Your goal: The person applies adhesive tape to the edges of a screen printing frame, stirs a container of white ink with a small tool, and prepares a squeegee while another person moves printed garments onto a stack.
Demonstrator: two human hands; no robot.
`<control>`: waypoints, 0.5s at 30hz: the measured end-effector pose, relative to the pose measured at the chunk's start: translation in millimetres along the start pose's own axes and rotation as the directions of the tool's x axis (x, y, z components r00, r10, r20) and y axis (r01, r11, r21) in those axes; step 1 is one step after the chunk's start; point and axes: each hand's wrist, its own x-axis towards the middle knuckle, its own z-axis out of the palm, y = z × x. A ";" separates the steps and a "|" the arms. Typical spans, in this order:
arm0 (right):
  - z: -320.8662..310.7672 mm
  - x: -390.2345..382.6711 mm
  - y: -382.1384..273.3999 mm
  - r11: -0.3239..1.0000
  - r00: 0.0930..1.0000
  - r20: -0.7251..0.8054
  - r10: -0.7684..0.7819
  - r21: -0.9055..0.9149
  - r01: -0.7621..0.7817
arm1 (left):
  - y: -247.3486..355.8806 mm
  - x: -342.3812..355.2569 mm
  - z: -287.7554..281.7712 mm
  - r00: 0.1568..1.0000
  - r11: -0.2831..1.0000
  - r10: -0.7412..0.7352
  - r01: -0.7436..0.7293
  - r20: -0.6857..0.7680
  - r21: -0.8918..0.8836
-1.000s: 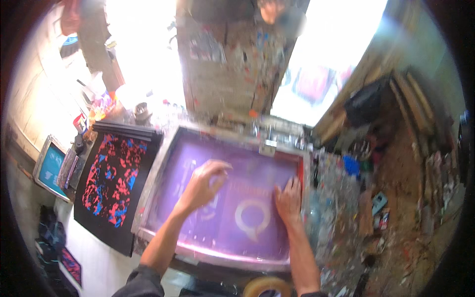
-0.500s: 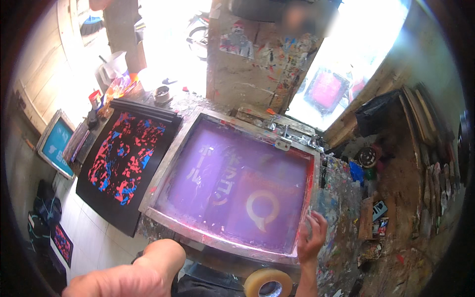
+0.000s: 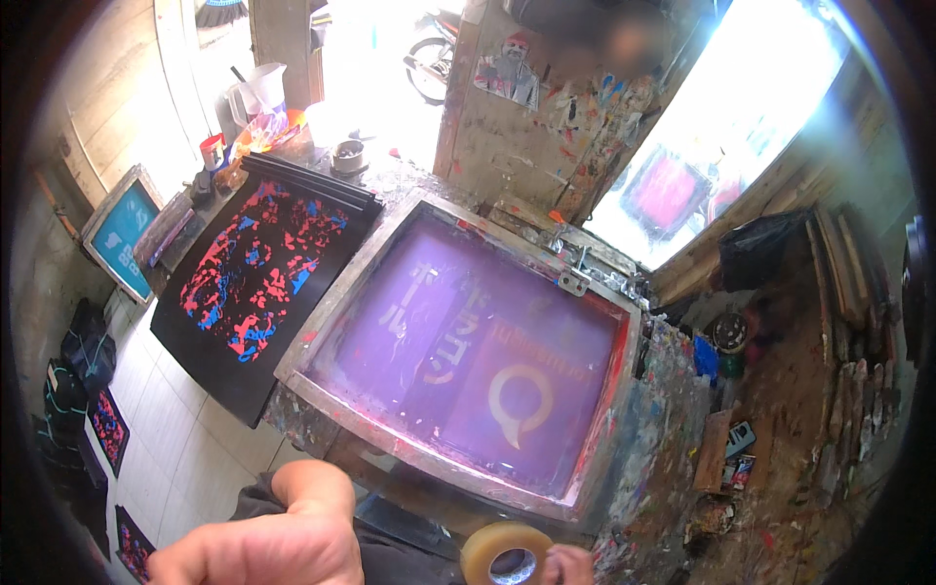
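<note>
A wide roll of clear yellowish tape (image 3: 476,564) is at the lower edge, close to me. The curled fingers of my right hand (image 3: 569,564) are at its right rim; the rest of that hand is cut off. Large at the lower left is my left hand (image 3: 268,548), wrist bent; its fingers are mostly out of view. Beyond the hands a screen-printing frame (image 3: 390,444) with purple mesh (image 3: 409,322) lies on the table, touched by neither hand. Pale lettering and a ring-shaped mark show in the mesh.
Black sheets printed red and blue (image 3: 255,273) lie left of the frame. A metal hinge clamp (image 3: 572,281) holds its far edge. A turquoise screen (image 3: 122,234) leans at far left. A plastic jug (image 3: 261,90) stands at the back. The paint-stained table (image 3: 663,409) extends right.
My right hand has left the printing frame's right edge and come down to the tape roll, its fingers now curled. My left hand sits a little farther right. The view has shifted.
</note>
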 end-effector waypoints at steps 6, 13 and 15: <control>-11.1 4.7 -15.4 0.983 0.997 0.027 -0.068 0.171 0.062 | -2.9 -1.9 -51.6 0.722 0.820 -0.433 0.564 0.540 -0.096; -52.6 163.4 -97.1 0.139 0.975 -0.033 -0.222 0.988 0.065 | 5.4 -31.6 6.5 0.710 0.714 -0.668 0.696 0.222 -0.076; -49.2 191.8 -126.7 0.011 0.967 -0.104 -0.234 0.994 0.110 | 10.5 -12.7 -4.9 0.740 0.778 -0.608 0.627 0.288 0.030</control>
